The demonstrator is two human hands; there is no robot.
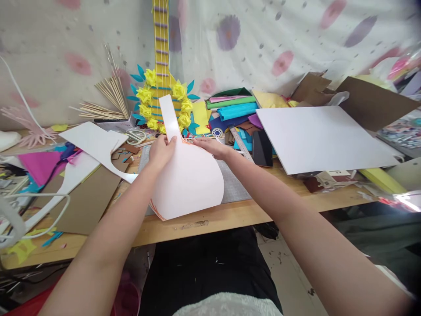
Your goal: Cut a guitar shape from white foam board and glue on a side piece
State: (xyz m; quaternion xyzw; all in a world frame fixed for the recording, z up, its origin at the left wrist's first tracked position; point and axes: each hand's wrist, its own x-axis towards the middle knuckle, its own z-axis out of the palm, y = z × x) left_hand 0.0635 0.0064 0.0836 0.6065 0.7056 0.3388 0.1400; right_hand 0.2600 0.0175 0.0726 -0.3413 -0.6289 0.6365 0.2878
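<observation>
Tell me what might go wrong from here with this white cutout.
The narrow neck of the white cutout could crease where the left grip pinches near its base. That neck overlaps the yellow guitar in this view, so it might brush the yellow flowers if they're close. The dark phone appears near the right forearm and could get bumped.

A wooden table [238,211] crosses the frame, crowded with craft materials.
A grey mat [234,190] lies on it at the centre, a dark phone [262,149] just right of the mat; brown cardboard [86,205] lies at centre left, with yellow scraps [23,250] and a small blue scrap [52,238] at lower left; a dark stain [194,224] marks the bare front edge.
</observation>
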